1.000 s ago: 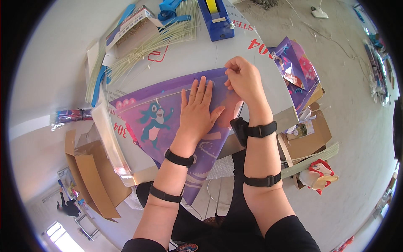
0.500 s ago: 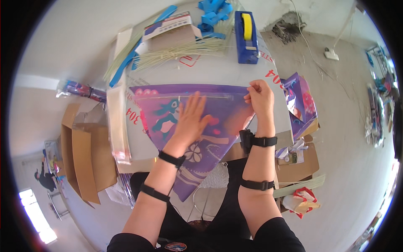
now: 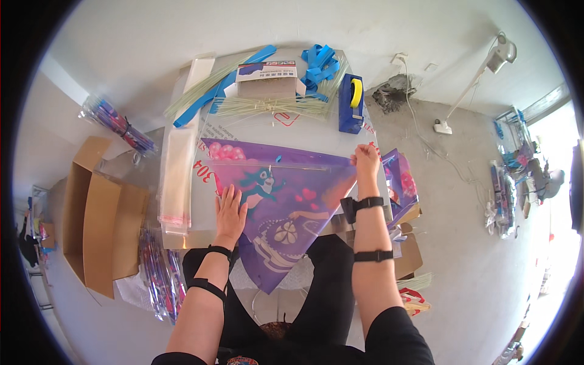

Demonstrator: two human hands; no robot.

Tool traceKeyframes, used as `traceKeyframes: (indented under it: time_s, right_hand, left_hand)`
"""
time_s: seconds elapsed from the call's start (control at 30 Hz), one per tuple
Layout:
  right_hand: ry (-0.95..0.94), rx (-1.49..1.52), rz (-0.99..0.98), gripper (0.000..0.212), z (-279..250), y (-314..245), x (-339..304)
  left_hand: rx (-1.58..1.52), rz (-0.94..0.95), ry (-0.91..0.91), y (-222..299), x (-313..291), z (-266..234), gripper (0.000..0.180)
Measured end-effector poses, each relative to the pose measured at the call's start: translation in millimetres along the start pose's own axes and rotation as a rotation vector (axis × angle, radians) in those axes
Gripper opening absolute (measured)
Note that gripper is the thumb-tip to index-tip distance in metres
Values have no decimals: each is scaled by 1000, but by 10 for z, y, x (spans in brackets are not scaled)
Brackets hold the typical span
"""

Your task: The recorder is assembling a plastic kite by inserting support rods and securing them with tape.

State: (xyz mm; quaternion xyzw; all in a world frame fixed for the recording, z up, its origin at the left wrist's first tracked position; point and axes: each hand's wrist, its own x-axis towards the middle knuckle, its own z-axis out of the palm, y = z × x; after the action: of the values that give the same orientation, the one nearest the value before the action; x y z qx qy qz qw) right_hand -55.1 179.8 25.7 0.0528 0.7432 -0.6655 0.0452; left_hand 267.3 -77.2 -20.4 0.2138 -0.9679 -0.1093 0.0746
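A purple triangular kite [image 3: 304, 194], printed with a blue cartoon animal, pink balloons and hearts, lies on the table with its pointed end hanging over the near edge. Across its upper part runs a thin pale rod [image 3: 298, 166]. My right hand [image 3: 366, 161] is closed at the kite's right corner, fingertips pinching it. At the left edge, my left hand [image 3: 230, 212] rests with its fingers stretched out and slightly apart. The rod's right end is hard to make out.
Bundled thin pale rods [image 3: 267, 107], an opened carton [image 3: 266, 79], blue strips [image 3: 320, 64] and a blue tape dispenser [image 3: 351, 115] occupy the table's far side. Clear plastic sleeves [image 3: 175, 194] lie along its left. A cardboard box [image 3: 100, 225] stands left, more purple sheets [image 3: 398, 182] right.
My left hand has slid from the kite's middle to its left edge. My right hand keeps its grip on the right corner. The view has shifted, bringing more wall into sight.
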Motion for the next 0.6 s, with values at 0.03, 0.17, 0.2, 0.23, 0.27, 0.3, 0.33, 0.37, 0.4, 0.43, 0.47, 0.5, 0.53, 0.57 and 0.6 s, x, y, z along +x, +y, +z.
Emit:
traceKeyframes:
  time_s: [0.03, 0.17, 0.2, 0.23, 0.27, 0.3, 0.33, 0.37, 0.4, 0.43, 0.47, 0.5, 0.53, 0.57, 0.6]
  right_hand:
    - [2, -75, -21, 13, 17, -54, 99]
    - [54, -537, -226, 22, -123, -43, 764]
    - [23, -564, -196, 26, -85, -105, 846]
    - [26, -575, -203, 26, -74, -160, 920]
    - [36, -688, -190, 27, 19, -247, 938]
    - [49, -802, -176, 28, 105, -317, 949]
    - [43, -807, -179, 28, 172, -380, 961]
    - [71, -887, -178, 29, 178, -428, 1000]
    - [100, -966, -174, 30, 184, -455, 1028]
    - [102, -973, -173, 30, 203, -454, 1045]
    - [141, -922, -212, 29, 252, -457, 1029]
    - [178, -869, -249, 28, 292, -457, 1015]
    - [173, -874, -243, 28, 332, -464, 1013]
    - [97, -889, -213, 26, 314, -471, 1061]
    - [20, -902, -182, 24, 301, -472, 1107]
  left_hand:
    - [-53, 13, -1, -65, -32, -5, 53]
    - [-157, 14, 93, -4, -18, 69, 53]
    - [-170, 11, 98, 17, -3, 19, 53]
    - [-110, 18, 85, 64, 20, -15, 54]
    - [-39, 15, 73, 64, 12, -64, 55]
    - [-42, 5, 74, 62, 1, -84, 55]
    - [-9, -18, 54, 65, -11, -93, 56]
    - [20, -34, 34, 71, -12, -95, 57]
    - [13, -34, 31, 75, -5, -96, 57]
    - [24, -36, 19, 79, 2, -94, 57]
    - [37, -41, 3, 67, -6, -97, 57]
    - [36, -43, -4, 50, -14, -97, 57]
    - [40, -54, -19, 30, -26, -97, 57]
    - [38, -58, -32, 47, -24, -96, 56]
    - [32, -55, -39, 62, -15, -93, 56]
